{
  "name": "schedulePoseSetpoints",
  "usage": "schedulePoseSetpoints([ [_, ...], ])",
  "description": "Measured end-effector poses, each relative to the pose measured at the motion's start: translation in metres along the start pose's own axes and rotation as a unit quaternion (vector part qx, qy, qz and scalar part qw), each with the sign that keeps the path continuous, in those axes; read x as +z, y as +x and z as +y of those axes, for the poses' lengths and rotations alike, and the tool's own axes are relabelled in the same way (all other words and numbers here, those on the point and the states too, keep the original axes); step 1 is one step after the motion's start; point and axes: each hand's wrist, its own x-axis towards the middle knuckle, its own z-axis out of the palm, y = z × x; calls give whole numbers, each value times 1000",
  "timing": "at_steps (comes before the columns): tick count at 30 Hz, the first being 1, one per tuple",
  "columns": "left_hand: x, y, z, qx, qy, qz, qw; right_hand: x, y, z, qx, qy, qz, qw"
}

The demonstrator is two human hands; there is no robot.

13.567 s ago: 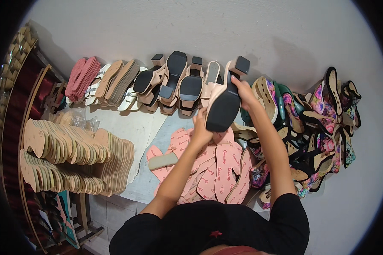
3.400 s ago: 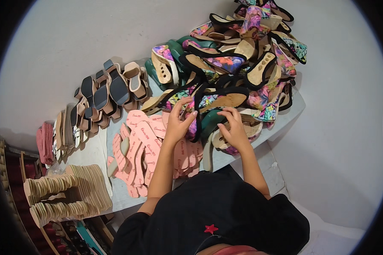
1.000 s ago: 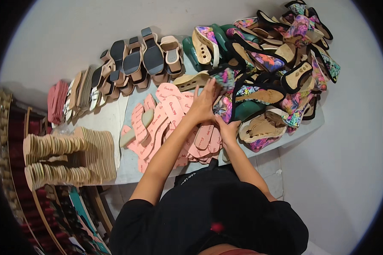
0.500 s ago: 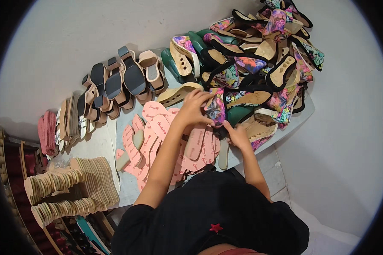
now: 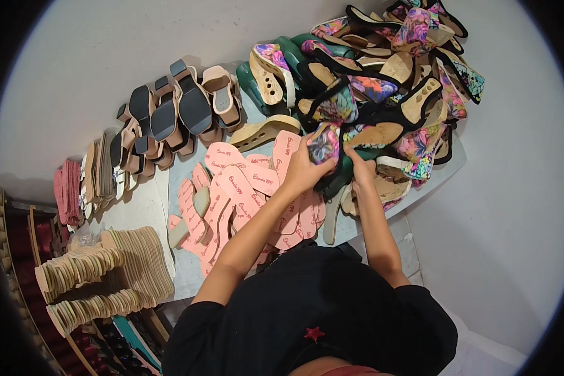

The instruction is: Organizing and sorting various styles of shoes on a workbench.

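In front of me, at the near edge of the shoe pile, is a floral shoe upper with black edging (image 5: 324,144). My left hand (image 5: 308,170) is closed round its left side, thumb across the print. On the right, my right hand (image 5: 362,170) is closed on the shoe's dark edge, its fingertips partly hidden. A green shoe last (image 5: 339,177) shows between and below my hands; whether it sits inside this upper I cannot tell. Pink printed insoles (image 5: 252,182) lie heaped beside my left forearm. Just behind my left hand rests a bare tan wedge sole (image 5: 264,130).
Floral shoes (image 5: 413,106) are piled at the back right of the grey table (image 5: 185,276). Beige heeled shoes (image 5: 197,106) stand soles up along the wall. Stacked tan soles (image 5: 141,266) fill the left end, with red insoles (image 5: 69,194) behind them.
Both hands have shifted slightly right, and the floral upper has turned and tilted between them. My right hand has moved up from its lower edge to the right side. More pink insoles are uncovered.
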Motion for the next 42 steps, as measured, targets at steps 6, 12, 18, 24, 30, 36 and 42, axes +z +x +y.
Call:
schedulePoseSetpoints([
  [6,-5,72,21,22,-56,4,998,9,29,-55,-145,32,2,989],
  [12,-2,154,56,107,6,4,994,16,84,-128,-216,-235,112,941],
  [18,7,208,37,215,143,98,961,15,129,-139,-179,-210,196,941],
  [24,-8,199,11,177,10,84,981,21,125,-145,-104,-247,218,938],
  [30,-7,64,26,116,54,144,981,7,118,-123,-288,-224,265,893],
  [36,54,-58,-33,62,333,-205,918,-10,84,-94,-353,-232,191,886],
  [42,81,-71,-42,-95,366,-191,906,-38,73,-75,-440,-323,53,836],
])
